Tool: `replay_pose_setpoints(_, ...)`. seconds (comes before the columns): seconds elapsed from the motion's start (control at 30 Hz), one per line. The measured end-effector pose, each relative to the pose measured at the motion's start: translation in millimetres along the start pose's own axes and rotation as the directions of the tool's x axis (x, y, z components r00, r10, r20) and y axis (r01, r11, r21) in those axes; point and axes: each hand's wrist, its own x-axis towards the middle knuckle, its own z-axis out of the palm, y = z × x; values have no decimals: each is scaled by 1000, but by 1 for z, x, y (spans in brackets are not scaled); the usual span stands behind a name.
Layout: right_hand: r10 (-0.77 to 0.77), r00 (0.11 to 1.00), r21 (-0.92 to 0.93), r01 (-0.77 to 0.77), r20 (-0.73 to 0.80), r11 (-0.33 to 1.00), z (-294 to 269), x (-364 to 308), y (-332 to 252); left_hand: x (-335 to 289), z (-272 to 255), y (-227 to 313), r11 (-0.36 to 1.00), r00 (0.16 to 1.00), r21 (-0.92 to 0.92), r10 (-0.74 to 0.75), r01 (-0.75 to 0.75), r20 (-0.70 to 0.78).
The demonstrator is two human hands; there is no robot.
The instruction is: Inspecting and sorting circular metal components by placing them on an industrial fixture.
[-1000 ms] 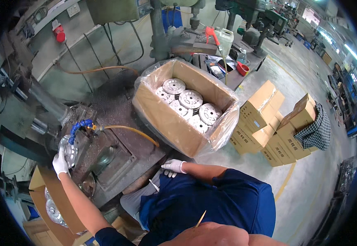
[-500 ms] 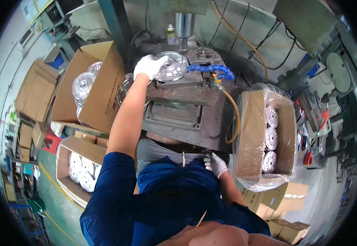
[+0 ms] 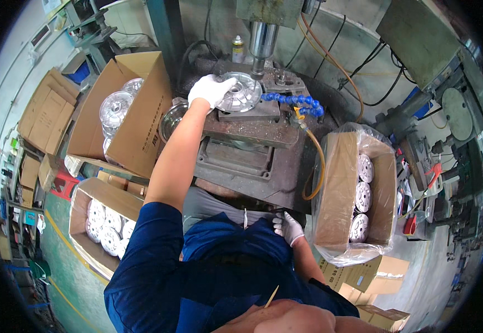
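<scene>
My left hand (image 3: 210,91) wears a white glove and grips the left side of a shiny metal disc (image 3: 241,94) with a hole in its middle. The disc lies on a raised block (image 3: 252,115) on the machine table. A drill press spindle (image 3: 263,47) stands over the disc's far right rim; whether its tip touches the metal I cannot tell. Another round metal part (image 3: 169,123) sits beside my left forearm, partly covered by it. My right hand (image 3: 290,228), also gloved, rests on my right thigh with its fingers apart, holding nothing.
A blue jointed coolant hose (image 3: 294,100) reaches toward the disc from the right. Cardboard boxes of metal discs stand at the upper left (image 3: 137,130), lower left (image 3: 80,213) and right (image 3: 336,186), the right one plastic-lined. A spray can (image 3: 237,50) stands behind the table.
The whole view has shifted slightly. My left hand keeps its grip on the disc, and my right hand stays on my thigh.
</scene>
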Motion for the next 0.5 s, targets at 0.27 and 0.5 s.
replay_pose_setpoints(0.27,-23,999,24,22,29,999,0,-1,1,4,3,-3,1000,1000,5,-10,10,17)
replay_pose_setpoints(0.5,-20,1000,29,19,1,999,-1,-1,1,-1,-1,0,1000,1000,27,10,-10,-4)
